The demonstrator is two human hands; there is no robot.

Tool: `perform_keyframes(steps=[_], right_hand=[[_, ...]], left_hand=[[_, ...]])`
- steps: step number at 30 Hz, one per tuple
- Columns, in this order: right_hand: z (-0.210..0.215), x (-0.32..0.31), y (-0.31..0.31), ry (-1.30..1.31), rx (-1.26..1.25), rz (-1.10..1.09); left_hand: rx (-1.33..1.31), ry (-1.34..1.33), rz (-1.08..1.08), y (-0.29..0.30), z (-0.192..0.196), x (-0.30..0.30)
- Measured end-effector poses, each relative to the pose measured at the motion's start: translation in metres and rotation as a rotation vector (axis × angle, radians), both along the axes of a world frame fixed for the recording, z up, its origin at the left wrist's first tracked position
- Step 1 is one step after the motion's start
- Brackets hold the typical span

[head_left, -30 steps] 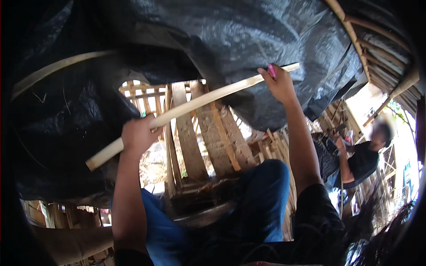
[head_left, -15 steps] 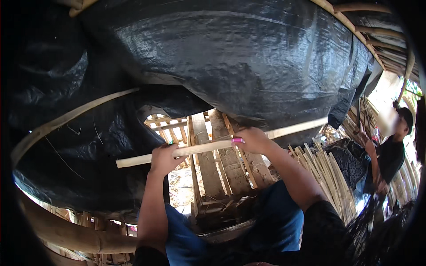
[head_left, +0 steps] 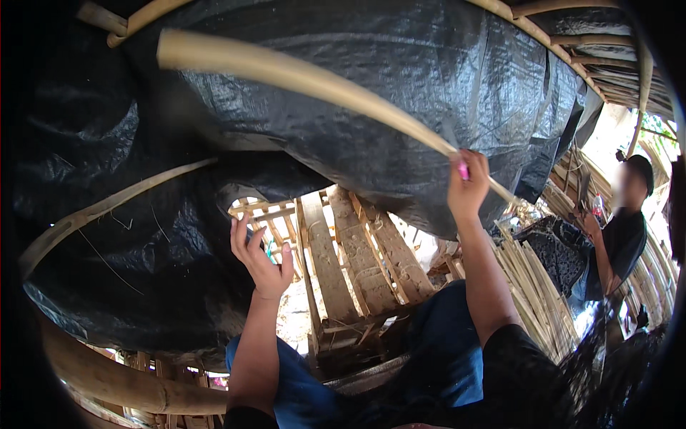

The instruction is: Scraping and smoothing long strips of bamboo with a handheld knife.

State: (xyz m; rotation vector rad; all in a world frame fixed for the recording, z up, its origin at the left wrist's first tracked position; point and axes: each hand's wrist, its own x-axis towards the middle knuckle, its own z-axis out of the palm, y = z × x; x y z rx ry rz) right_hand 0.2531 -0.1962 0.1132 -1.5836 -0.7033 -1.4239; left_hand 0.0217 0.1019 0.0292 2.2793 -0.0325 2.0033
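A long pale bamboo strip (head_left: 336, 91) slants across the upper middle, its far left end raised and smeared by motion. My right hand (head_left: 468, 182) is closed around it near its lower right part, with something pink showing at a finger. Apart from the strip, my left hand (head_left: 261, 259) hangs over the left edge of the slatted wooden bench (head_left: 332, 279), fingers spread and holding nothing.
Black plastic sheeting (head_left: 400, 93) hangs ahead and to the left. A bent bamboo strip (head_left: 114, 200) lies against it. To the right lie several split bamboo strips (head_left: 532, 286), with a person (head_left: 622, 236) beyond them. A thick bamboo pole (head_left: 136, 379) crosses the lower left.
My left hand has let go of the bamboo strip and opened. My right hand has moved up and right, swinging the strip's left end up high.
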Motion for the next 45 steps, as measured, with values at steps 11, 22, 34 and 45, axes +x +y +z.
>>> perform_keyframes(steps=[11, 22, 34, 45], right_hand=[[0.063, -0.072, -0.095, -0.078, 0.761, 0.315], [0.042, -0.082, -0.059, 0.244, 0.730, 1.085], [-0.019, -0.096, 0.085, 1.098, 0.663, 1.264], [-0.030, -0.059, 0.123, 1.218, 0.423, 1.163]], left_hand=[[-0.104, 0.110, -0.073, -0.011, -0.001, 0.005], [-0.099, 0.272, -0.232, -0.038, 0.006, 0.012], [-0.076, 0.261, -0.136, -0.050, 0.020, 0.011], [-0.610, 0.839, -0.218, 0.001, -0.034, 0.036]])
